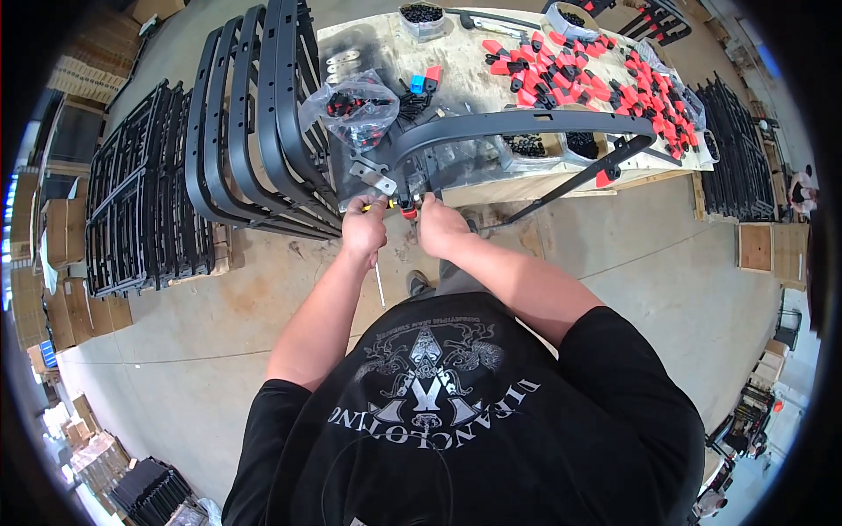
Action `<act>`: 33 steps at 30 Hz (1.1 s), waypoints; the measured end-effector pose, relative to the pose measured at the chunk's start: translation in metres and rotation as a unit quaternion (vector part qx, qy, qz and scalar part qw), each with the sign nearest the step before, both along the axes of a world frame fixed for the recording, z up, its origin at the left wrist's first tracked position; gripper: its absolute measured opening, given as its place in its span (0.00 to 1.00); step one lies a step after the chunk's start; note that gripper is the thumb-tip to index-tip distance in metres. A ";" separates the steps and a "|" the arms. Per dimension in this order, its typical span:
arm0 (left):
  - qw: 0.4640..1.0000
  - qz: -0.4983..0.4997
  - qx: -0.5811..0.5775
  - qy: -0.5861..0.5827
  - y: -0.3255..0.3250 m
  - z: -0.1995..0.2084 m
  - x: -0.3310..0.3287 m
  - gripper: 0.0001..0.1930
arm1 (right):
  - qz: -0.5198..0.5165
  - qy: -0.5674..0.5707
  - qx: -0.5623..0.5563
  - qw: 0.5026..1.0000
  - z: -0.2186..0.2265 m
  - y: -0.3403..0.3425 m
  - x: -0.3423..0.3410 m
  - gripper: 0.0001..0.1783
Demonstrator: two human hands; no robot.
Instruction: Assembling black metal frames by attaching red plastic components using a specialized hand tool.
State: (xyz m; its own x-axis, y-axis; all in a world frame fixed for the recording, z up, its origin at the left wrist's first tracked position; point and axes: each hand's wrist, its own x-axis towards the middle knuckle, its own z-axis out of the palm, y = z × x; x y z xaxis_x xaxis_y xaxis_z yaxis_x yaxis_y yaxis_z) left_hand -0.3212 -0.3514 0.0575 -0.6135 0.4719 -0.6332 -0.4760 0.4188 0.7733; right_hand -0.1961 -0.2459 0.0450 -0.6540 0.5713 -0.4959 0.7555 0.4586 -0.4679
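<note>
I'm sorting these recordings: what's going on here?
A person's left hand holds what looks like a screwdriver, while the right hand is at a small red part near the left end of a bent black tubular frame. The right hand's exact grip is unclear. Red and black pieces lie heaped on the workbench.

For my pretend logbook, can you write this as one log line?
left hand: holding slim rod; right hand: by red piece; black frame: beyond hands; red parts: scattered on table
</note>
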 end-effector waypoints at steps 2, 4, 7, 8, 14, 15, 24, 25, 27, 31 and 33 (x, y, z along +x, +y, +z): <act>1.000 -0.007 0.001 -0.009 0.004 0.000 0.001 0.10 | -0.009 0.012 -0.010 1.000 -0.010 0.009 -0.001 0.23; 1.000 -0.008 -0.002 -0.017 0.001 -0.007 0.000 0.09 | -0.002 0.012 -0.017 1.000 -0.006 -0.004 0.007 0.20; 0.999 0.011 0.041 -0.027 -0.003 -0.017 -0.003 0.08 | -0.078 0.030 -0.249 0.965 0.024 0.001 -0.005 0.16; 0.999 0.022 0.046 -0.016 -0.003 -0.015 0.000 0.08 | -0.164 0.041 -0.464 0.869 0.032 0.003 -0.008 0.16; 0.998 0.037 0.048 -0.021 0.006 -0.016 0.006 0.10 | -0.005 0.057 -0.125 0.990 -0.022 0.005 0.003 0.12; 0.998 0.049 0.040 -0.015 0.005 -0.017 0.006 0.11 | -0.023 0.049 0.007 0.999 -0.019 0.000 0.003 0.13; 0.998 0.027 0.041 0.028 0.005 -0.018 0.013 0.14 | -0.028 0.025 0.028 0.999 -0.010 0.001 0.004 0.17; 0.998 0.031 0.038 0.033 0.006 -0.020 0.009 0.14 | -0.035 0.003 -0.144 0.989 0.002 0.007 -0.003 0.16; 0.997 0.054 0.043 0.026 0.000 -0.017 0.001 0.13 | -0.159 0.030 -0.525 0.835 0.048 0.021 -0.009 0.14; 0.997 0.036 0.057 0.040 0.009 -0.016 0.009 0.12 | -0.038 0.022 -0.311 0.949 0.005 0.016 0.004 0.17; 0.998 0.030 0.037 0.032 0.007 -0.015 0.010 0.11 | 0.003 -0.007 -0.066 0.998 -0.003 0.000 -0.001 0.18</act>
State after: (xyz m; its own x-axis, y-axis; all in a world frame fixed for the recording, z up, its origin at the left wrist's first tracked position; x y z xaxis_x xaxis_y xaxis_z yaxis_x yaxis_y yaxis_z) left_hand -0.3112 -0.3440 0.0429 -0.6806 0.4768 -0.5562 -0.4469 0.3314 0.8309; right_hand -0.1971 -0.2458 0.0417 -0.6504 0.4955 -0.5757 0.7592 0.3984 -0.5147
